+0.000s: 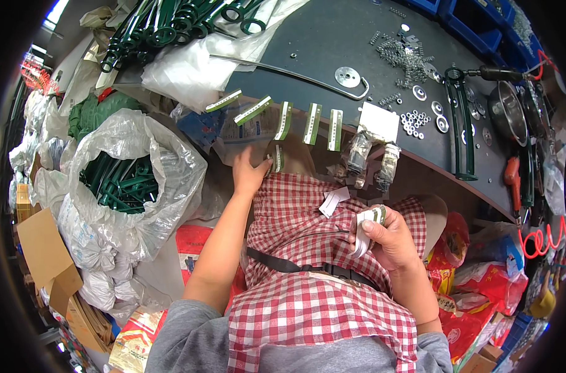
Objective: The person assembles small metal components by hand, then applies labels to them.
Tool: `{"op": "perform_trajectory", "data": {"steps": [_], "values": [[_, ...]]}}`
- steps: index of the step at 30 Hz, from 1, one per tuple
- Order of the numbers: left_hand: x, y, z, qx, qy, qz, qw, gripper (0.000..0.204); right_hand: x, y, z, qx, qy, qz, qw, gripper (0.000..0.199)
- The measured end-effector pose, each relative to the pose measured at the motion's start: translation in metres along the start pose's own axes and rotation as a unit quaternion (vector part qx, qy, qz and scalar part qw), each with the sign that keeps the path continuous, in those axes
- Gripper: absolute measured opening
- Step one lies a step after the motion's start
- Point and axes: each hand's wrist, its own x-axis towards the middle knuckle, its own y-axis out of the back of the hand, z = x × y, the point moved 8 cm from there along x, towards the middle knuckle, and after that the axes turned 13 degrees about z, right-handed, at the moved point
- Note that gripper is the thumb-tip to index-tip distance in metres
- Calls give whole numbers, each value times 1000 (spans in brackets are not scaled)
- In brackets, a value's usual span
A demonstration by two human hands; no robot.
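My left hand point(250, 174) reaches toward the table's near edge, thumb and fingers partly spread. A small green-and-white label point(278, 158) sits at its thumb tip and seems held there; the exact grip is unclear. My right hand point(391, 239) is closed around a curled bundle of label strips point(363, 231), white with green printed parts, above my lap. Several more labels, such as this upright one point(312, 123), stick out in a row along the table edge. A crumpled white paper piece point(334, 201) lies on my red-and-white checked apron point(295, 205).
The dark table point(308, 46) bears a bent metal rod point(283, 70), springs point(402, 59), washers point(413, 124) and a green metal part point(460, 124). More green parts point(165, 25) lie at the far left. An open plastic sack point(183, 168) of green pieces stands left. A red screwdriver-like tool point(512, 177) hangs right.
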Motion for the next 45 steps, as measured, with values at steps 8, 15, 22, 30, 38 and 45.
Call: {"op": "perform_trajectory", "data": {"steps": [8, 15, 22, 30, 38, 45], "values": [[-77, 50, 222, -368, -34, -298, 880, 14, -20, -25, -23, -90, 94, 4, 991, 24], [-83, 59, 254, -388, -5, -422, 819, 7, -46, -38, -46, -142, 217, -10, 966, 29], [-88, 65, 277, -354, -167, -444, 806, 10, -51, -35, -40, -169, 144, -49, 974, 17], [-91, 73, 282, -412, -209, -389, 797, 5, -56, -42, -38, -140, 126, -84, 978, 16], [-81, 82, 278, -353, -244, -221, 876, 16, -57, -38, -42, -156, 194, -72, 966, 12], [-90, 104, 290, -205, -416, -116, 878, 22, -49, -25, -33, -120, 181, -24, 976, 16]]}}
